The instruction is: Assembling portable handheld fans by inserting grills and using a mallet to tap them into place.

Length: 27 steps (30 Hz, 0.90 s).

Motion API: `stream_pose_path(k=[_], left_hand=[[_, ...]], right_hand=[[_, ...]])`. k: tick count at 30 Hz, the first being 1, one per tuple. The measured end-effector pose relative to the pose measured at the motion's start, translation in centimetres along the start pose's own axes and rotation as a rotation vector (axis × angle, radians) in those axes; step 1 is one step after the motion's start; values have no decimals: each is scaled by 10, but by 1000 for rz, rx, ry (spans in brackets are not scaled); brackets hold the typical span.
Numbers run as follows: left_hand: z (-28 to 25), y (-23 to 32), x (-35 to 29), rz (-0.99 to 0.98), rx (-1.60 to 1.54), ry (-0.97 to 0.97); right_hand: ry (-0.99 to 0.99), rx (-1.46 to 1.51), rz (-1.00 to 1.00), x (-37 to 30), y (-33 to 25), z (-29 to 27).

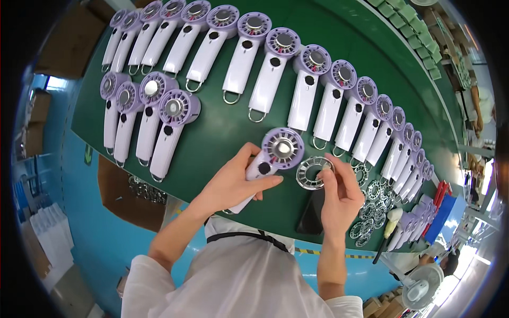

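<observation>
My left hand [231,179] is wrapped round the white handle of a purple-headed handheld fan [282,148], above the table's near edge. The fan's round head, with its silver centre disc, faces up. Just right of it, my right hand [340,196] pinches a shiny silver slotted ring [312,173] between thumb and fingers. The ring is apart from the fan head. A dark flat object [312,213] lies on the table below the ring. More silver rings [375,204] lie in a loose heap beside my right hand.
A long curved row of similar fans [282,42] spans the green table [222,124], with a smaller group [175,108] at left. At right lie a yellow-handled tool [391,225] and a blue bin [444,218]. A cardboard box [124,199] holding metal rings stands below the left edge.
</observation>
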<state>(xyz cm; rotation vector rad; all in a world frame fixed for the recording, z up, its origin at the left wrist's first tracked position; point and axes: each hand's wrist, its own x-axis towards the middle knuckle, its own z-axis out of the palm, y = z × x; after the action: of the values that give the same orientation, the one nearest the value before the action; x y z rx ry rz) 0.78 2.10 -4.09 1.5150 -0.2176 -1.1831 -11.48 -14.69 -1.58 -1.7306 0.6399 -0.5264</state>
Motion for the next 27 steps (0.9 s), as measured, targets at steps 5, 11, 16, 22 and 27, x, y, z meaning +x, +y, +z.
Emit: stream_pose_path(k=[5, 11, 16, 22, 27], left_hand=[[4, 0, -5, 24, 109, -52], [6, 1, -8, 47, 162, -53], [6, 0, -15, 178, 308, -53], [5, 4, -20, 113, 265, -95], [6, 3, -20, 81, 161, -127]], right_hand=[[-57, -118, -67, 8, -12, 7], [-222, -307, -260, 16, -19, 6], [-291, -348, -310, 18, -24, 10], [-309, -430, -397, 20, -27, 11], [-327, -389, -367, 20, -28, 7]])
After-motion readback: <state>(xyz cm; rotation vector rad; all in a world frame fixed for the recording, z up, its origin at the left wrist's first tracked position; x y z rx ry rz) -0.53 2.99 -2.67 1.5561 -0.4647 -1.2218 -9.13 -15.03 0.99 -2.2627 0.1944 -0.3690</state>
